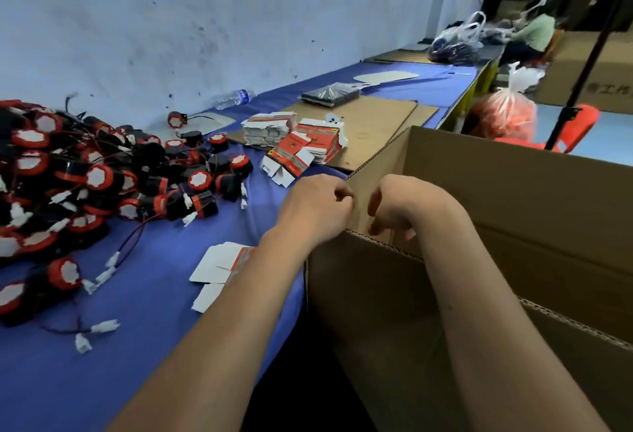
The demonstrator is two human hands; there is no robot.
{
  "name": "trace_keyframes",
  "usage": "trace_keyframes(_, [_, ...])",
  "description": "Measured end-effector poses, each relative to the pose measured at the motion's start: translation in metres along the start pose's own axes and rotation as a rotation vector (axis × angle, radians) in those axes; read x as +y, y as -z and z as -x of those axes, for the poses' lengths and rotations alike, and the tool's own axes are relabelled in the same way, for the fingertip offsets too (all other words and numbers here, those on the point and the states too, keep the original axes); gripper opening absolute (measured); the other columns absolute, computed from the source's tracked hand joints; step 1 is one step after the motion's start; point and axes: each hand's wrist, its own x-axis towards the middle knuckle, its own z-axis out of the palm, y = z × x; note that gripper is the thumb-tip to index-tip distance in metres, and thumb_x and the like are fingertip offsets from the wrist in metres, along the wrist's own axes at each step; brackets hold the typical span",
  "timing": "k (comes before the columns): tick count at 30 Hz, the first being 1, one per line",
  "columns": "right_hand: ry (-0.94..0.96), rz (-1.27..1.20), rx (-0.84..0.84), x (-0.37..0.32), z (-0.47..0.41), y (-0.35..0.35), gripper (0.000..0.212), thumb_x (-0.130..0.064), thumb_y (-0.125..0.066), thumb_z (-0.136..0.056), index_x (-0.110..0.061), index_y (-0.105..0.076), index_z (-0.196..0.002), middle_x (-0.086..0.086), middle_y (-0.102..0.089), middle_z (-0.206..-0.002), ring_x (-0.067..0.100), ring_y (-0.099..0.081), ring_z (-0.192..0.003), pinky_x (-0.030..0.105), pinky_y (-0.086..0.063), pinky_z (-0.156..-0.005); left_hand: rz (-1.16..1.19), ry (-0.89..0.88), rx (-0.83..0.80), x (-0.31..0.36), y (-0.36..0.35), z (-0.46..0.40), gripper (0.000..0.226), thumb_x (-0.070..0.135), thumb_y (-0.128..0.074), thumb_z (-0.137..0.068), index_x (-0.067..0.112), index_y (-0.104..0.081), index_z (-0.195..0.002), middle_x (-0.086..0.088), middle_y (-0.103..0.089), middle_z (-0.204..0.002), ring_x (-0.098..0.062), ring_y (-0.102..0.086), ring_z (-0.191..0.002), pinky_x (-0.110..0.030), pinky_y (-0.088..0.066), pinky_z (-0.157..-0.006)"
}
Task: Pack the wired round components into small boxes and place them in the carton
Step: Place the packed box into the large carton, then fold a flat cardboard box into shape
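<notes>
A big heap of round black-and-red wired components (85,174) with white connectors covers the left of the blue table. Flat, unfolded small red-and-white boxes (294,139) lie stacked behind my hands, and one more flat box (219,265) lies beside my left forearm. The large open brown carton (496,198) stands at the table's right edge. My left hand (315,209) has its fingers curled against the edge of the carton's upright side flap (376,161) and seems to pinch it. My right hand (397,207) hangs curled just inside the carton's near corner; what its fingers hold is hidden.
Brown cardboard sheets (380,123) and a dark wrapped packet (330,92) lie farther along the table, with a water bottle (234,98) by the wall. A red chair (579,127), a tripod and filled plastic bags (507,113) stand beyond the carton. Another person sits at the far end.
</notes>
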Motion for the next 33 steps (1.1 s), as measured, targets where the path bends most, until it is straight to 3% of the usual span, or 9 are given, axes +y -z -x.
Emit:
trace_keyframes(4, [0.015, -0.053, 0.126, -0.005, 0.003, -0.003, 0.031, -0.026, -0.077, -0.089, -0.016, -0.069, -0.117, 0.005, -0.065, -0.094, 0.021, -0.066, -0.081, 0.039, -0.063, -0.079, 0.18, -0.03, 0.092, -0.006, 0.002, 0.009, 0.03, 0.039, -0.056, -0.097, 0.03, -0.073, -0.121, 0.007, -0.072, -0.12, -0.014, -0.062, -0.114, -0.034, -0.05, -0.095])
trace_keyframes(7, [0.043, -0.101, 0.432, -0.015, 0.005, -0.004, 0.021, -0.028, -0.074, -0.089, -0.021, -0.071, -0.109, 0.004, -0.068, -0.095, 0.022, -0.065, -0.081, 0.035, -0.058, -0.069, 0.357, 0.034, 0.238, -0.029, 0.006, 0.037, 0.033, 0.042, -0.051, -0.102, 0.029, -0.068, -0.127, 0.009, -0.07, -0.122, -0.009, -0.062, -0.113, -0.032, -0.049, -0.093])
trace_keyframes(11, [0.374, -0.354, 0.802, -0.067, 0.016, -0.023, 0.006, -0.026, -0.067, -0.092, -0.025, -0.072, -0.096, -0.002, -0.074, -0.09, 0.02, -0.068, -0.081, 0.04, -0.061, -0.07, 0.362, 0.247, 0.456, -0.084, 0.012, 0.086, 0.021, 0.025, -0.055, -0.105, 0.025, -0.07, -0.119, 0.008, -0.069, -0.115, -0.008, -0.062, -0.105, -0.034, -0.052, -0.093])
trace_keyframes(18, [0.712, -0.431, 0.268, -0.21, 0.017, -0.126, 0.009, -0.02, -0.065, -0.088, -0.023, -0.072, -0.082, -0.008, -0.07, -0.077, 0.018, -0.066, -0.077, 0.036, -0.056, -0.066, 0.096, 0.542, 0.661, -0.174, 0.056, 0.167, 0.025, 0.005, -0.063, -0.092, 0.017, -0.07, -0.112, 0.001, -0.067, -0.116, -0.022, -0.06, -0.112, -0.04, -0.05, -0.095])
trace_keyframes(24, [0.536, -0.253, 0.271, -0.259, -0.031, -0.165, 0.016, -0.013, -0.058, -0.088, -0.01, -0.067, -0.101, 0.011, -0.069, -0.096, 0.034, -0.058, -0.102, 0.038, -0.052, -0.067, 0.136, 0.602, 0.701, -0.213, 0.076, 0.171, 0.025, 0.001, -0.06, -0.088, 0.02, -0.071, -0.101, 0.006, -0.066, -0.099, -0.018, -0.063, -0.096, -0.032, -0.052, -0.08])
trace_keyframes(27, [0.444, -0.218, 0.303, -0.248, -0.058, -0.165, 0.012, -0.015, -0.06, -0.088, -0.01, -0.059, -0.099, 0.014, -0.063, -0.098, 0.039, -0.057, -0.104, 0.037, -0.042, -0.067, 0.203, 0.634, 0.539, -0.22, 0.064, 0.146, 0.016, 0.007, -0.063, -0.092, 0.021, -0.069, -0.095, 0.012, -0.067, -0.086, -0.011, -0.064, -0.08, -0.014, -0.043, -0.063])
trace_keyframes(29, [0.408, -0.222, 0.303, -0.228, -0.07, -0.162, 0.024, -0.031, -0.065, -0.091, -0.012, -0.053, -0.099, 0.012, -0.06, -0.101, 0.037, -0.057, -0.101, 0.037, -0.04, -0.068, 0.286, 0.647, 0.308, -0.215, 0.05, 0.126, 0.011, 0.029, -0.072, -0.093, 0.021, -0.067, -0.099, 0.01, -0.067, -0.085, -0.016, -0.066, -0.079, -0.021, -0.041, -0.058])
trace_keyframes(31, [0.395, -0.039, 0.173, -0.203, -0.077, -0.157, 0.039, -0.048, -0.067, -0.089, -0.014, -0.049, -0.085, 0.006, -0.057, -0.087, 0.033, -0.056, -0.089, 0.033, -0.033, -0.06, 0.223, 0.654, 0.048, -0.205, 0.035, 0.104, 0.045, 0.052, -0.08, -0.083, 0.021, -0.063, -0.111, 0.003, -0.066, -0.095, -0.021, -0.065, -0.09, -0.031, -0.041, -0.063])
trace_keyframes(33, [0.395, 0.119, 0.032, -0.185, -0.08, -0.155, 0.049, -0.055, -0.067, -0.085, -0.016, -0.042, -0.068, 0.003, -0.048, -0.068, 0.028, -0.049, -0.072, 0.032, -0.024, -0.052, 0.077, 0.674, -0.036, -0.196, 0.024, 0.086, 0.04, 0.046, -0.083, -0.078, 0.024, -0.061, -0.103, -0.001, -0.063, -0.09, -0.026, -0.058, -0.081, -0.032, -0.04, -0.065])
